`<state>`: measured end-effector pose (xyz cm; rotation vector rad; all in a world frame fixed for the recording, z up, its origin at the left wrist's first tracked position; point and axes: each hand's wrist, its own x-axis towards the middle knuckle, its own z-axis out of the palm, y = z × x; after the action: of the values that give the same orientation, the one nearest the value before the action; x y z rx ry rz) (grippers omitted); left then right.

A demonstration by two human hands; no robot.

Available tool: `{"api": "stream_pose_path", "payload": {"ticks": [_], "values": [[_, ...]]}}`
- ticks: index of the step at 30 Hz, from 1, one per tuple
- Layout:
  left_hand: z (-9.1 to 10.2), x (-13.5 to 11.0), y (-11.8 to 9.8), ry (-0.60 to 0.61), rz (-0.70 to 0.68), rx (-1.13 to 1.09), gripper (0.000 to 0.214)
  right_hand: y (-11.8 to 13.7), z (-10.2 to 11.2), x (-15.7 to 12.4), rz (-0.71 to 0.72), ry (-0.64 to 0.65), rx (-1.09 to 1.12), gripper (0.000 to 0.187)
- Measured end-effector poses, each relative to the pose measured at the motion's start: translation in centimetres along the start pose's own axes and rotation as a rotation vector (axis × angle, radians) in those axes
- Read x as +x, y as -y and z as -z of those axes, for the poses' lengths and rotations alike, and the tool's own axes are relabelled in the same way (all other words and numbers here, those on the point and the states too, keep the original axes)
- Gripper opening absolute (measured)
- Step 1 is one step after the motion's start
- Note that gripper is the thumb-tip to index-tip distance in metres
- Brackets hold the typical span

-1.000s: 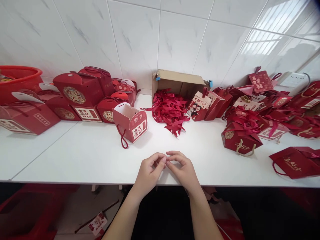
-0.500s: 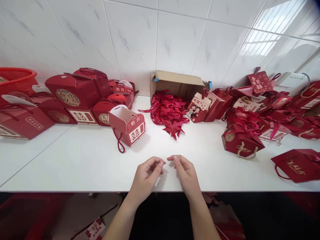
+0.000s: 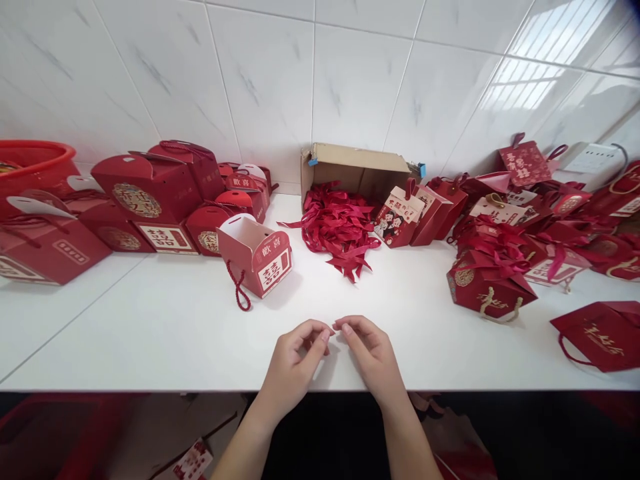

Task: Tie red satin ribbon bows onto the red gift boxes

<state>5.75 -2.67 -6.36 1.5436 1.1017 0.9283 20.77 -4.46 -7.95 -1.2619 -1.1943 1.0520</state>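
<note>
My left hand and my right hand rest side by side at the front edge of the white table. Both have loosely curled fingers, and their fingertips almost meet. Nothing shows between the fingers. The nearest things are an open-topped red gift box with a cord handle, beyond my left hand, and a heap of red ribbons spilling from a cardboard box lying on its side against the tiled wall.
Several red gift boxes and a red basin crowd the left side. More ribboned boxes and a flat red paper bag fill the right. A white power strip sits at the far right.
My fingertips, touching a second ago, parted slightly and have drawn close again. The view has tilted a little, so everything sits lower in the frame.
</note>
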Motion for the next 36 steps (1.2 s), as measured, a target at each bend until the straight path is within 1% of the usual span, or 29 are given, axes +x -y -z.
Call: {"api": "stream_pose_path", "payload": {"ticks": [4, 9, 14, 20, 22, 25, 26, 28, 31, 33, 36], "values": [[-0.1, 0.1, -0.2, 0.006, -0.025, 0.014, 0.024, 0.0, 0.0, 0.0, 0.016, 0.006, -0.023, 0.024], [-0.2, 0.2, -0.2, 0.042, -0.023, 0.037, 0.021, 0.2, 0.0, 0.0, 0.036, 0.028, -0.064, 0.023], [-0.1, 0.0, 0.1, 0.030, -0.040, 0.065, 0.016, 0.3, -0.2, 0.0, 0.104, 0.018, -0.139, 0.020], [-0.2, 0.1, 0.2, 0.036, -0.042, 0.055, 0.015, 0.5, -0.4, 0.0, 0.164, 0.051, -0.232, 0.021], [-0.2, 0.1, 0.3, 0.032, -0.056, 0.045, 0.014, 0.5, -0.5, -0.1, 0.198, 0.078, -0.287, 0.023], [-0.2, 0.1, 0.4, 0.003, -0.075, 0.028, 0.013, 0.1, -0.9, -0.3, 0.230, 0.090, -0.449, 0.030], [-0.2, 0.1, 0.4, -0.015, -0.082, 0.033, 0.011, 0.0, -1.0, -0.2, 0.215, 0.077, -0.497, 0.033], [-0.2, 0.1, 0.6, -0.041, -0.098, 0.064, 0.014, -0.2, -1.1, 0.3, 0.126, 0.041, -0.550, 0.042], [-0.1, 0.2, 0.8, -0.035, -0.115, 0.121, 0.034, 0.4, -0.6, 1.9, -0.003, 0.034, -0.588, 0.054], [0.0, 0.2, 0.8, -0.021, -0.125, 0.139, 0.038, 1.0, 0.0, 3.3, -0.017, 0.068, -0.653, 0.057], [0.1, 0.1, 0.7, -0.022, -0.133, 0.143, 0.038, 1.8, 0.7, 5.1, 0.007, 0.131, -0.765, 0.057]]}}
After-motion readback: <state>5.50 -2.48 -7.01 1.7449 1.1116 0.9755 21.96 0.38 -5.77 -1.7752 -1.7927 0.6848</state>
